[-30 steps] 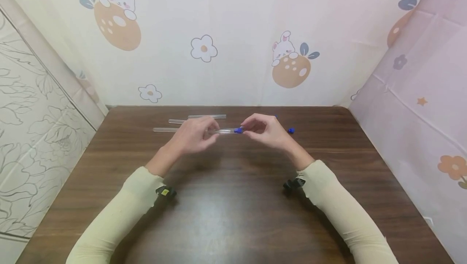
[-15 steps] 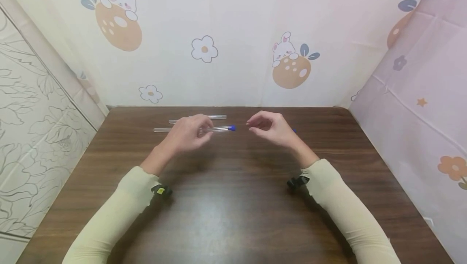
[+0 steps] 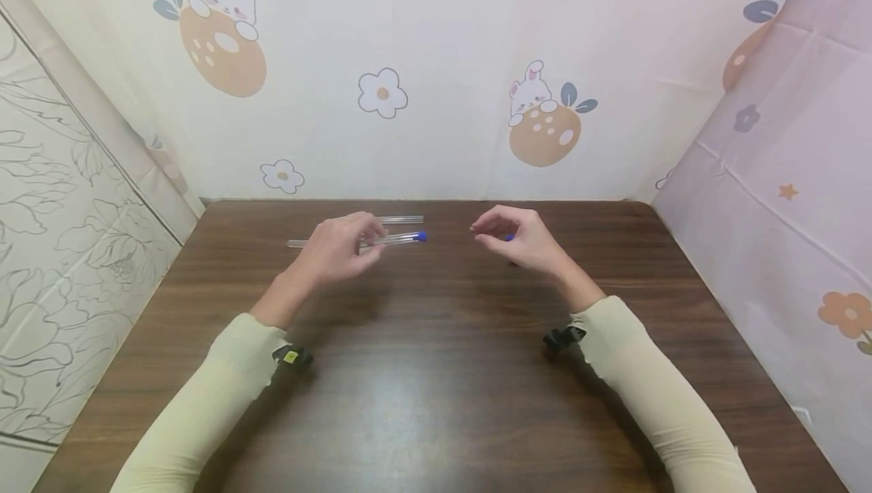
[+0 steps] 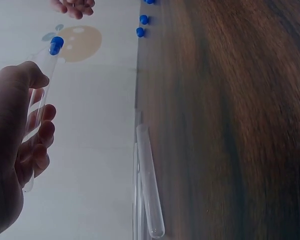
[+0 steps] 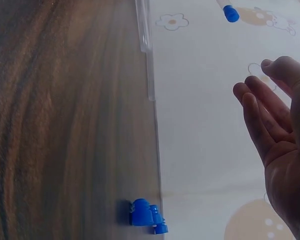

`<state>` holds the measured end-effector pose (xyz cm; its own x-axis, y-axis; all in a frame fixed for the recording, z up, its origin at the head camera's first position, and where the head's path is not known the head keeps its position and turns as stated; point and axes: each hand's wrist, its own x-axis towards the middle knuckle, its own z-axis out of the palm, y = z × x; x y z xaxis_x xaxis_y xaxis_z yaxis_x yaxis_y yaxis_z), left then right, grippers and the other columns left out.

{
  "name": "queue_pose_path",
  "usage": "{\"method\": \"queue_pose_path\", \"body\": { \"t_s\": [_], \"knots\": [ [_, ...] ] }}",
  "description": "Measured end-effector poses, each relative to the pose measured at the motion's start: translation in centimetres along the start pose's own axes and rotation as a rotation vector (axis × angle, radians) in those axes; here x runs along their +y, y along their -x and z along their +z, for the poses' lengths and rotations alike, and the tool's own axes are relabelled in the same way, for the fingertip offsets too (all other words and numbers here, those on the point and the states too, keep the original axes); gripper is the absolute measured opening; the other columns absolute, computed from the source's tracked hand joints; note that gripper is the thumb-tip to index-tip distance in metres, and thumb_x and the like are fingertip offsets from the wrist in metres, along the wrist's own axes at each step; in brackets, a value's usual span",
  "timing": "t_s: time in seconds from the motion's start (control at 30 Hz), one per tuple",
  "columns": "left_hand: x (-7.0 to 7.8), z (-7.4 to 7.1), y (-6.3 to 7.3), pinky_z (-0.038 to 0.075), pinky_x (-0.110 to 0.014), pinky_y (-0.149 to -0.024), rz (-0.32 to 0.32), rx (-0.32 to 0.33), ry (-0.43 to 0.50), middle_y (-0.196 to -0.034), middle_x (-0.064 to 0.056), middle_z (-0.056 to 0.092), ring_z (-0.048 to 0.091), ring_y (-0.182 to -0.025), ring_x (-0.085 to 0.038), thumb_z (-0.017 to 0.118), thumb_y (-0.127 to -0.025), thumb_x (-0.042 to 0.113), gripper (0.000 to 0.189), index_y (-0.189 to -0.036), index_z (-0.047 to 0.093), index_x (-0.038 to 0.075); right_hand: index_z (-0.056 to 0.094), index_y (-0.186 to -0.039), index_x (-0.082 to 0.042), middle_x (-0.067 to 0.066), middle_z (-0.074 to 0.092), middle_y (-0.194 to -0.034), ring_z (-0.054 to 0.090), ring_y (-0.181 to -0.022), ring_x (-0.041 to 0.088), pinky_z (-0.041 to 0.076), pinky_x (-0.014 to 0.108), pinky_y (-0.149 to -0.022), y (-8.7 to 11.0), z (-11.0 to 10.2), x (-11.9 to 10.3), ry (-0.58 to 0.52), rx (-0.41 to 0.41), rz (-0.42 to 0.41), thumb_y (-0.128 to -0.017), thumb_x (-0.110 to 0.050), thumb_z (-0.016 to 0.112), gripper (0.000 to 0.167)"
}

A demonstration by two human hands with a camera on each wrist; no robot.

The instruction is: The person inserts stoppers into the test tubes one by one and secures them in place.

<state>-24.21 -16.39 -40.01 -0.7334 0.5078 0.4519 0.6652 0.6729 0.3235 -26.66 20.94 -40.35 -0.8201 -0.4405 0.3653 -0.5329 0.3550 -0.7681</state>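
My left hand (image 3: 341, 247) grips a clear test tube (image 4: 49, 65), thumb on one side and fingers curled round the other. A blue stopper (image 4: 56, 45) sits in the tube's end, which points toward the right hand. Held above the table, the tube lies nearly level in the head view. Some way to the right, my right hand (image 3: 523, 241) is raised with relaxed, slightly bent fingers and holds nothing. Loose blue stoppers (image 5: 141, 212) lie on the table below it; in the head view the hand mostly hides them.
More clear test tubes (image 4: 151, 180) lie side by side near the back edge of the brown wooden table (image 3: 436, 372), partly behind the left hand in the head view. A patterned curtain (image 3: 450, 137) hangs right behind that edge. Wrist cameras (image 3: 293, 357) sit on both sleeves.
The right hand has come off the blue stopper and moved right, away from the tube. My left hand has shifted left, carrying the stoppered test tube.
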Motion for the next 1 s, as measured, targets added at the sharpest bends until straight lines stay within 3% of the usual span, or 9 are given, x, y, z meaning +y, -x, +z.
{"method": "queue_pose_path", "body": {
  "t_s": [0.2, 0.43, 0.7, 1.0],
  "knots": [
    [0.0, -0.3, 0.1, 0.061, -0.040, -0.072, -0.014, 0.015, 0.014, -0.101, -0.008, 0.082, 0.076, -0.083, -0.023, 0.076, -0.097, 0.016, 0.017, -0.113, 0.074, 0.010, 0.081, -0.114, -0.002, 0.025, 0.084, -0.111, 0.082, -0.092, 0.019, 0.062, 0.017, -0.082, -0.1, -0.5, 0.0, 0.008, -0.008, -0.008, -0.097, -0.002, 0.084, 0.017],
    [-0.3, -0.4, 0.1, 0.049, -0.032, -0.065, -0.019, 0.047, -0.019, -0.096, -0.005, 0.080, 0.068, -0.072, -0.018, 0.076, -0.097, 0.018, 0.016, -0.111, 0.074, 0.012, 0.082, -0.113, -0.001, 0.015, 0.087, -0.106, 0.075, -0.090, 0.000, 0.060, 0.016, -0.082, -0.5, -1.8, 0.3, 0.131, 0.014, -0.062, -0.096, -0.001, 0.085, 0.017],
    [-0.4, -0.8, -0.1, 0.060, -0.042, -0.069, -0.052, 0.062, -0.021, -0.096, -0.008, 0.080, 0.075, -0.077, -0.025, 0.076, -0.098, 0.018, 0.015, -0.110, 0.074, 0.010, 0.081, -0.113, 0.002, 0.019, 0.086, -0.108, 0.073, -0.092, -0.006, 0.057, 0.011, -0.082, -0.8, -3.0, 0.2, 0.170, 0.019, -0.102, -0.097, 0.004, 0.082, 0.017],
    [-0.7, -0.7, -0.1, 0.059, -0.046, -0.070, -0.036, 0.100, -0.018, -0.100, -0.010, 0.075, 0.076, -0.082, -0.030, 0.078, -0.094, 0.018, 0.016, -0.107, 0.075, 0.009, 0.081, -0.113, -0.001, 0.019, 0.086, -0.110, 0.073, -0.094, -0.005, 0.060, 0.013, -0.086, -0.8, -3.4, 0.5, 0.185, -0.002, -0.079, -0.097, 0.004, 0.081, 0.017]
  ]
}}
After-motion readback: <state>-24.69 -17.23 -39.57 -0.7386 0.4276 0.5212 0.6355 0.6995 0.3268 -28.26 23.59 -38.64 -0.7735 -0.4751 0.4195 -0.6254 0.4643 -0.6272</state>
